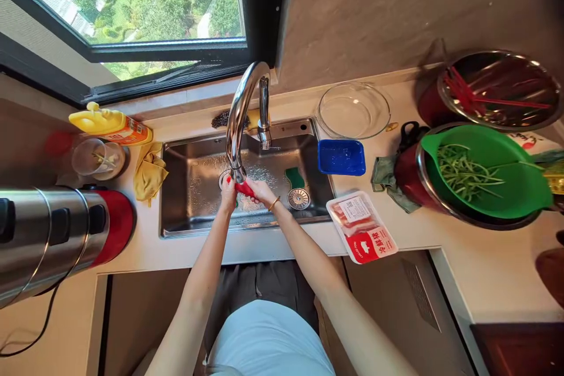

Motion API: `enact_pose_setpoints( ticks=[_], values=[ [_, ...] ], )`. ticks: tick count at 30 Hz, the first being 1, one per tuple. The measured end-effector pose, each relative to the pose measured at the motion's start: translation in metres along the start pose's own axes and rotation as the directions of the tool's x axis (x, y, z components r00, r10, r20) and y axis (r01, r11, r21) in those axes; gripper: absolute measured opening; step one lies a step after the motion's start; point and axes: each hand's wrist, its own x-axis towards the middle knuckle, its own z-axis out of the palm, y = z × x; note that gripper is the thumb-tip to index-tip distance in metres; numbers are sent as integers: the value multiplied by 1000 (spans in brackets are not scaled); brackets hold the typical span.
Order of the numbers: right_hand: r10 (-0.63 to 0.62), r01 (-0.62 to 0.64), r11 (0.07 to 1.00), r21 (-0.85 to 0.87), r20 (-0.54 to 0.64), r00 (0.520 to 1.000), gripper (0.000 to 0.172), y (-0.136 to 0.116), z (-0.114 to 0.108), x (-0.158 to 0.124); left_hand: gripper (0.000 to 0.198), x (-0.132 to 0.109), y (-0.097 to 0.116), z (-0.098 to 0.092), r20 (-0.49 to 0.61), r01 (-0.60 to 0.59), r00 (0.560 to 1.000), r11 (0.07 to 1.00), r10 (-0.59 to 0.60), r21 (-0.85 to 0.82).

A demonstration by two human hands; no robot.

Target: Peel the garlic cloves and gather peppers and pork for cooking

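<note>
Both hands are over the steel sink (200, 188), just under the end of the chrome faucet (240, 120). My left hand (228, 192) is closed on the left end of a red object (245, 188). My right hand (263, 192) has its fingers wrapped round the right end of the same object. Its exact shape is partly hidden by my fingers and the faucet. Water drops and splashes show on the sink floor below. A green scouring pad (294, 178) lies in the sink beside the round drain strainer (298, 198).
Right of the sink are a blue tray (341, 157), a glass dish (353, 110), packed meat (362, 227) and a green colander (513, 179) with greens. Leftward are a yellow cloth (150, 173), a yellow bottle (108, 125) and a steel steamer (57, 235).
</note>
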Motion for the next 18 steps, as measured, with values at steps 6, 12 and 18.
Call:
enact_pose_setpoints(
  ticks=[6, 12, 18],
  values=[
    [-7, 8, 998, 58, -20, 1000, 35, 9, -27, -22, 25, 2, -8, 14, 138, 261, 960, 958, -245, -114],
    [-108, 115, 975, 192, -50, 993, 37, 12, -28, -30, 44, -6, -17, 31, 209, 323, 935, 930, -286, -173],
    [-104, 117, 949, 293, -57, 993, 36, 13, -5, -11, 40, -16, -19, 26, 158, 196, 973, 962, -167, -188]
  ],
)
